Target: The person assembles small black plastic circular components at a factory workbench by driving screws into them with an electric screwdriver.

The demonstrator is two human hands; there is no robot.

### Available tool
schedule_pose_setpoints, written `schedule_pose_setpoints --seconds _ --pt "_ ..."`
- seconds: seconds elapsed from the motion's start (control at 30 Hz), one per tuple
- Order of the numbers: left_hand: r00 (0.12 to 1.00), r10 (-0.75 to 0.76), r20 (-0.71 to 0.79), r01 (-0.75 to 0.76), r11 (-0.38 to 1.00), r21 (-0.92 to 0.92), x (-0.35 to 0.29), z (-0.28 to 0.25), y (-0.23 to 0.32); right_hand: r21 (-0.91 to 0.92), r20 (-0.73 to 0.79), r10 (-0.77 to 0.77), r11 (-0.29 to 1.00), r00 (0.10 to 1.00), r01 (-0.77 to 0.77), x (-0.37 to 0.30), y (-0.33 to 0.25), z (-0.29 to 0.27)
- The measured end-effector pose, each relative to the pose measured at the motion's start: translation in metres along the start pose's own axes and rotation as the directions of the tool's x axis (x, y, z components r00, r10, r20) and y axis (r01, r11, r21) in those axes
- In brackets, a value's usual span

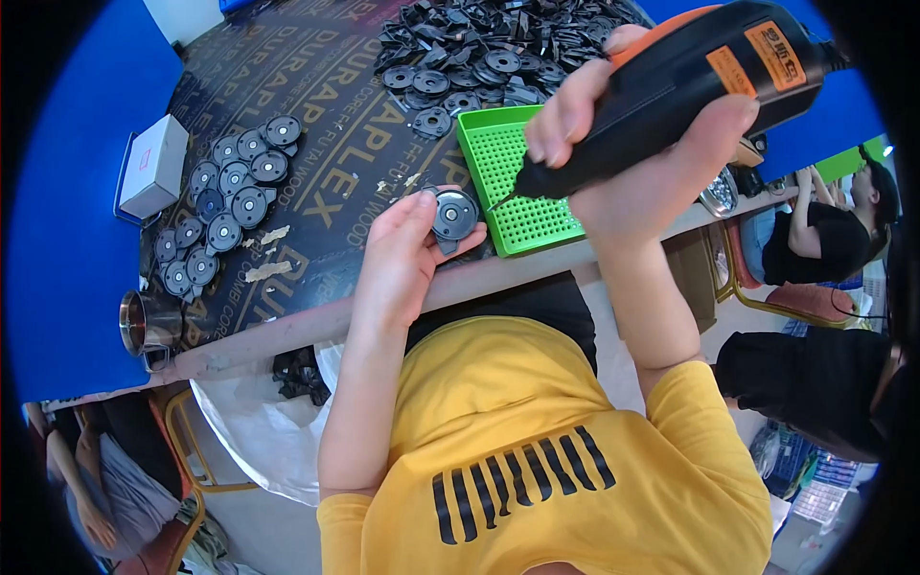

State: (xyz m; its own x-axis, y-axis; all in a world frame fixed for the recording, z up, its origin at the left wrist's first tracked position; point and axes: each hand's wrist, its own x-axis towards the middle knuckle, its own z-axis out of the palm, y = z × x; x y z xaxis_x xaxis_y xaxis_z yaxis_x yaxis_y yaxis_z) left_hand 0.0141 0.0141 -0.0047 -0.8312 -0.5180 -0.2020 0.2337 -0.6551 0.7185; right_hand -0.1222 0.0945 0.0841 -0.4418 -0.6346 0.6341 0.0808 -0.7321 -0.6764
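My left hand (402, 251) is closed on a round black plastic part (454, 215) with a metal disc at its centre, held near the table's front edge. An electric screwdriver (661, 96), black with an orange strip, lies in the grip of my right hand (632, 172). Its thin bit points down and left, with the tip a little to the right of the part. Whether the tip touches the part I cannot tell. Beneath the screwdriver sits a green perforated tray (527, 227).
Several similar round parts (230, 182) lie grouped on the table's left side. A large heap of black parts (498, 57) covers the back. At left stand a white box (155, 163) and a metal cup (149, 324). A metal bowl (719, 195) is at right, and other people sit nearby.
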Motion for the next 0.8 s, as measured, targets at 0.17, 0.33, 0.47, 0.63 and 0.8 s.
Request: schedule_pose_setpoints --seconds 0.17,0.33,0.47,0.63,0.8 --pt "1.000 0.020 0.004 -0.020 1.000 -0.019 0.002 0.001 0.000 0.004 0.006 0.074 0.997 0.997 -0.074 -0.007 0.010 0.026" --pt "1.000 0.012 0.014 -0.012 0.999 -0.037 0.000 0.003 0.002 -0.020 -0.022 0.130 0.991 0.991 -0.130 -0.009 0.016 0.032" --pt "1.000 0.014 0.013 -0.013 0.999 -0.042 0.000 0.003 0.003 -0.058 0.001 0.122 0.991 0.993 -0.121 -0.010 0.020 0.031" --pt "1.000 0.002 0.016 -0.002 0.999 -0.051 0.000 0.003 0.003 -0.233 -0.069 0.165 0.956 0.984 -0.177 -0.008 0.019 0.034" --pt "1.000 0.002 0.014 -0.001 0.999 -0.042 -0.001 0.002 0.003 -0.257 -0.059 0.189 0.946 0.980 -0.198 -0.010 0.019 0.037"
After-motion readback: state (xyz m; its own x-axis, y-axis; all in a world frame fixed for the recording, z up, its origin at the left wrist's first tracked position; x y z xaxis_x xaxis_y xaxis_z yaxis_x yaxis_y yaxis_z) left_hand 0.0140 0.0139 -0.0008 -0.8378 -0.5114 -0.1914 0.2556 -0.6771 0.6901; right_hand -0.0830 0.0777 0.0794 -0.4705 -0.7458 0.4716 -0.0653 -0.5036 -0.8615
